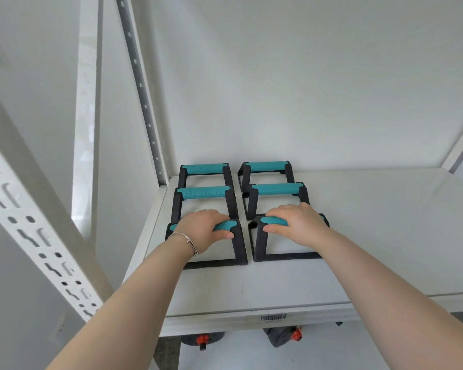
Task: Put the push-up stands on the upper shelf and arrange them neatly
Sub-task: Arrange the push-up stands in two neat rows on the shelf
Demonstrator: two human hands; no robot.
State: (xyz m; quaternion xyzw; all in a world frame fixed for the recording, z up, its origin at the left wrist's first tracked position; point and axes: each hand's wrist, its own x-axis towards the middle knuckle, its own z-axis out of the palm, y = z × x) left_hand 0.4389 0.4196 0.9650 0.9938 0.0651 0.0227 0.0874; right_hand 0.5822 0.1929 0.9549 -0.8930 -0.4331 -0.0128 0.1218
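Note:
Several push-up stands with black frames and teal grips stand on the white upper shelf (358, 236) in two columns at its left end. My left hand (202, 228) is closed around the teal grip of the front left stand (238, 252). The front right stand (262, 247) has my right hand (296, 224) wrapped over its grip. Behind them stand the middle left stand (203, 192), the middle right stand (277, 188), the back left stand (204, 168) and the back right stand (266, 166). All rest upright on the shelf.
A perforated white upright post (38, 236) rises at the left front, and a grey slotted post (145, 102) at the shelf's back left corner. A barcode label (273, 317) sits on the shelf's front edge. Dark objects with red parts (294, 336) lie on the level below.

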